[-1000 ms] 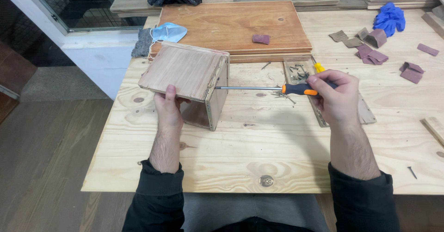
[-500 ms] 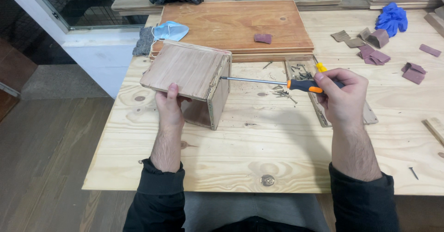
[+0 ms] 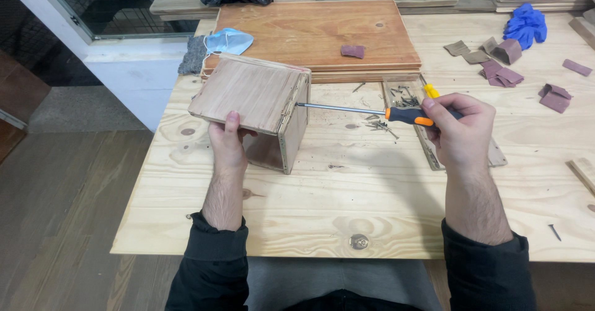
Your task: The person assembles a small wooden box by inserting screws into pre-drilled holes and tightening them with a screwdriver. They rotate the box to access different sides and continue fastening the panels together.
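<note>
Since earlier, little has shifted: left hand (image 3: 228,143) fingers still clasp the wooden box (image 3: 257,109) on the pale tabletop (image 3: 347,205); right hand (image 3: 460,128) fingers grip the screwdriver (image 3: 378,111), its tip at the box's edge. Shallow tray (image 3: 403,94) holds loose screws.

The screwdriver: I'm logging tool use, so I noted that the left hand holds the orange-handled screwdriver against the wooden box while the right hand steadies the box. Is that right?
Not quite: the hands are swapped. In the head view the right hand holds the screwdriver against the wooden box, while the left hand steadies the box.
</note>
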